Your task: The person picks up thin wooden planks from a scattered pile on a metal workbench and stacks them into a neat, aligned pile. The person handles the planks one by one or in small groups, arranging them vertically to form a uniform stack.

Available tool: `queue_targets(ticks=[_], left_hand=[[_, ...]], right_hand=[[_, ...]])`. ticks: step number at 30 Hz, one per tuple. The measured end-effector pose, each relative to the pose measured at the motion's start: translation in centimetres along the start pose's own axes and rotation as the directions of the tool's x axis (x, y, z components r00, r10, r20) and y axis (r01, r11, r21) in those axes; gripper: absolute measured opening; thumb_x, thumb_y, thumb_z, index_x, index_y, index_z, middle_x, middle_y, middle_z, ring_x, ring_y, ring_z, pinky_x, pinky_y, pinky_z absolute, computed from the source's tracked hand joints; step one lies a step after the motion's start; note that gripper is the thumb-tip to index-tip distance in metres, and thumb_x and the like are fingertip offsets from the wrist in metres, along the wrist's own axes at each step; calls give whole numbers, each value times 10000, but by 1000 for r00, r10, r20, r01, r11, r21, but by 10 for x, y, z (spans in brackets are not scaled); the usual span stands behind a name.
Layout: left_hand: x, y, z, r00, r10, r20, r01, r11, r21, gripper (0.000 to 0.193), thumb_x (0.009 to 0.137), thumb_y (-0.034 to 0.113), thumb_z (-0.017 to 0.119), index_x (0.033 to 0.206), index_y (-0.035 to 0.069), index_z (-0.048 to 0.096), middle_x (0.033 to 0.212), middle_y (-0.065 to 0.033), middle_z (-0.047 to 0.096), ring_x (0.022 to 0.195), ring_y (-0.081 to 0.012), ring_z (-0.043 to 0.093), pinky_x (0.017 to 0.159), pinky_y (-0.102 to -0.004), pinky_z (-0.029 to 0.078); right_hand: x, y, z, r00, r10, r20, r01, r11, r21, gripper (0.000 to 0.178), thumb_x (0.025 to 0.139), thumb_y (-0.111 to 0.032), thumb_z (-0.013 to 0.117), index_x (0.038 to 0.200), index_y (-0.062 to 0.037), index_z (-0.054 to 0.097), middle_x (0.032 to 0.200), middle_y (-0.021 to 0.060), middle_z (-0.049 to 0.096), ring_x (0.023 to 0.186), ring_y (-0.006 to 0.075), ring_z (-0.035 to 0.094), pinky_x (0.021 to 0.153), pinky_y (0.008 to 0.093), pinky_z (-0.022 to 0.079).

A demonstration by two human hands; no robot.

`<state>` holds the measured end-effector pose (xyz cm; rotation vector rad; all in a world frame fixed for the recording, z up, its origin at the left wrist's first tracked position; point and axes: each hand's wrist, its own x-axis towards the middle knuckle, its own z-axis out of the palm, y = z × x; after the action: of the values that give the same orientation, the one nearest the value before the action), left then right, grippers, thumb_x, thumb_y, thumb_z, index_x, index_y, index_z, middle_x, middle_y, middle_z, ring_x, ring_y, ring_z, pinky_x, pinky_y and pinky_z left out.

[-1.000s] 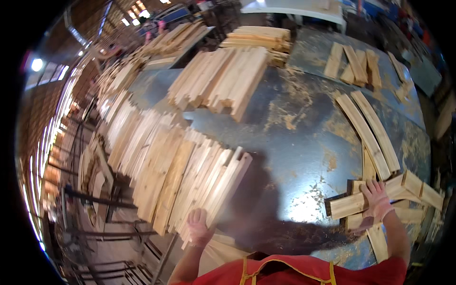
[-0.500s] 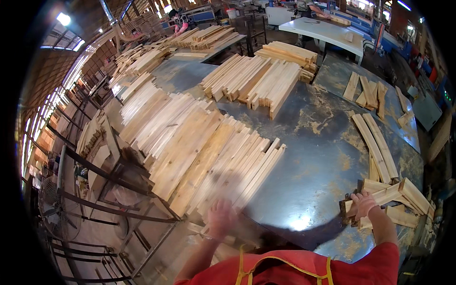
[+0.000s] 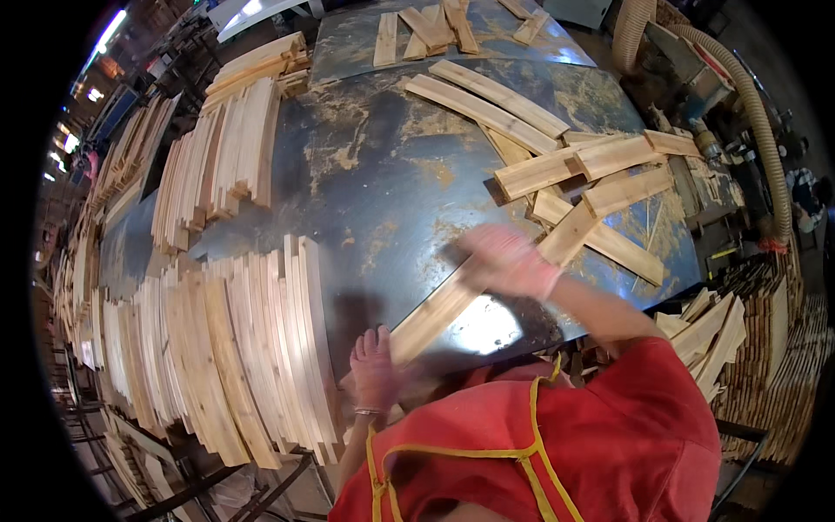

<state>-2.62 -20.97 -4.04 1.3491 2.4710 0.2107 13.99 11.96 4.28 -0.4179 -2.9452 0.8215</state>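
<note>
A pale wooden board slants across the near part of the metal table, low in front of my body. Its near-left end is at my left hand, in a pinkish glove, with the fingers bent up against that end. Across the board's middle lies my right hand, also gloved; it is smeared by motion and its fingers cannot be made out. Just beyond it, a loose pile of short boards lies crisscrossed. Left of my left hand, a row of long boards lies side by side.
Sawdust is scattered over the dark metal table. Stacked boards stand at the far left, and several loose pieces lie on a farther tabletop. A ribbed hose and machinery are at the right, above stacked slats.
The view has turned right. My right hand has moved from the loose pile in toward my body, over a board. My left hand has left the row of boards and is at that board's end.
</note>
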Motion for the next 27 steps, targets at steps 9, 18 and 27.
queue_targets(ticks=[9,18,27], left_hand=[[54,23,-14,930,-121,348,143,989,-39,931,806,438,821,1572,81,431,1246,-198,687,1124,-404,708,922,-525,573],[9,21,-3,917,-339,209,365,925,-101,824,865,279,729,1629,138,451,1406,-143,639,1274,-329,632,1005,-504,538],[-67,-106,-2,819,-404,-407,482,870,105,575,880,426,746,1358,124,639,1380,-132,588,1346,-379,525,1148,-545,428]], right_hand=[[-16,269,-49,949,291,-119,-314,866,-389,891,868,-306,821,1618,-36,421,1606,252,485,1536,442,404,1297,499,328],[65,254,-122,866,425,264,-255,829,-498,1255,571,-356,955,1648,-52,386,1504,226,567,1447,425,498,1246,482,389],[99,47,-74,935,338,108,-351,841,411,1102,806,-470,833,1655,46,357,1393,252,676,1259,319,675,1082,376,508]])
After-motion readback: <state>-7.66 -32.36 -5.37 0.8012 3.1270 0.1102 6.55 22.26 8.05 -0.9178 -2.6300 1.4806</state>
